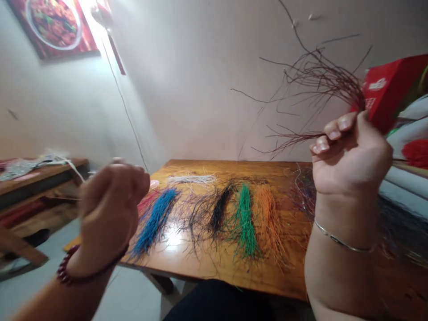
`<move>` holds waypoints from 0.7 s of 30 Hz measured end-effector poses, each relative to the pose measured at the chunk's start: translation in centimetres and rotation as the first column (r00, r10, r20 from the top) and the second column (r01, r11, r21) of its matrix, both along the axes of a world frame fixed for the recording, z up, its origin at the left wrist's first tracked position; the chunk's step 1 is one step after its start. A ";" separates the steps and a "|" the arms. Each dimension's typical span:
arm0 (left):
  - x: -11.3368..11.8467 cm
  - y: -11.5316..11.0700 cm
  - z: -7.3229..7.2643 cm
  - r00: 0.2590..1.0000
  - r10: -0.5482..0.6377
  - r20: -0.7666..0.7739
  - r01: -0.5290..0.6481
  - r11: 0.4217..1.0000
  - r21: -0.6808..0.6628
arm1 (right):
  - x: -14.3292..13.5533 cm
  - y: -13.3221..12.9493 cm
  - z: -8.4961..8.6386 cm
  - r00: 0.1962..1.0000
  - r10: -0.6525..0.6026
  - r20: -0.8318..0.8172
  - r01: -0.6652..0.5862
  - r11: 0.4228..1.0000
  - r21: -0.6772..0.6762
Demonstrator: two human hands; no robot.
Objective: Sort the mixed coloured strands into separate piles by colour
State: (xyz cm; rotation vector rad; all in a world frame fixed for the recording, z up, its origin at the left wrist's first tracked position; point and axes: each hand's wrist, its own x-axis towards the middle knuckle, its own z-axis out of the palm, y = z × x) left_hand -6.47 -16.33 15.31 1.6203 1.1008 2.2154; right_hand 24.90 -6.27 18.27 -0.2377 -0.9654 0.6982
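Note:
High on the right, my right hand point(351, 147) is closed around a bundle of thin dark reddish-brown strands point(329, 78), whose loose ends fan out to the left. A smaller tuft of the same strands sticks out below the fingers. My left hand point(112, 200) is raised on the left, its fingers curled together and blurred by motion; whether anything is in them is hidden. Beneath the hands, bundles of strands lie on the wooden table point(207, 263): blue point(157, 220), black point(220, 207), green point(247, 223), orange point(267, 218) and white point(194, 179).
Red strands point(147, 201) lie partly behind my left hand. A tangle of dark mixed strands point(302, 187) is at the table's right. Behind my right hand stands a red box point(397, 87) near white rolls point(408, 178). Another table point(40, 174) stands at left.

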 end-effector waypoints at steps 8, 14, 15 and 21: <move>-13.6 6.5 -6.5 0.367 -0.124 -0.922 -0.717 0.593 -0.366 | -1.4 0.7 -0.2 0.991 0.124 -0.044 -0.124 0.992 -0.009; -15.5 7.6 -10.6 0.097 -0.380 -0.920 -0.768 0.559 -0.312 | -1.7 1.2 -0.4 0.990 0.135 -0.029 -0.136 0.990 -0.038; -15.3 8.0 -10.8 0.066 -0.394 -0.917 -0.775 0.559 -0.296 | -1.7 1.3 -0.4 0.989 0.144 -0.026 -0.145 0.989 -0.042; -7.6 9.9 -6.6 0.175 -0.036 -0.984 -0.729 0.667 -0.154 | -1.3 2.0 -0.4 0.987 0.161 0.004 -0.160 0.982 -0.104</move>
